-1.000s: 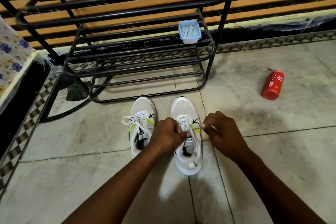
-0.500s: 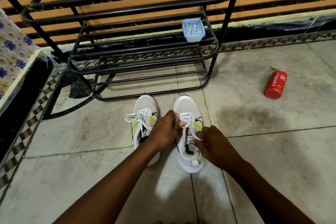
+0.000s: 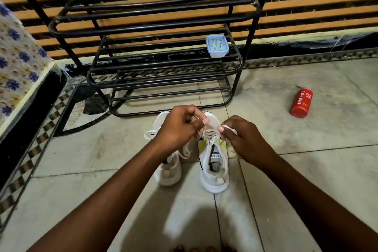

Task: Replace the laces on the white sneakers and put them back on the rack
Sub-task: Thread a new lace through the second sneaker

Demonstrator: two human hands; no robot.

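Two white sneakers with yellow-green accents stand side by side on the tiled floor, toes toward the rack. Over the right sneaker (image 3: 213,161) my left hand (image 3: 180,127) pinches one end of its white lace (image 3: 212,139), and my right hand (image 3: 243,139) pinches the other end, both lifted above the eyelets. The left sneaker (image 3: 168,170) is partly hidden under my left wrist; its tied lace loops stick out to the left. The black metal shoe rack (image 3: 163,63) stands just beyond the shoes.
A small pale-blue plastic box (image 3: 217,45) sits on a middle rack shelf at the right. A red Cinthol bottle (image 3: 302,102) lies on the floor to the right. A floral-covered ledge (image 3: 18,63) borders the left side. Striped wall behind.
Both hands have risen from the shoe's tongue and drawn apart, pulling the lace ends up and outward. The view has shifted closer to the shoes.
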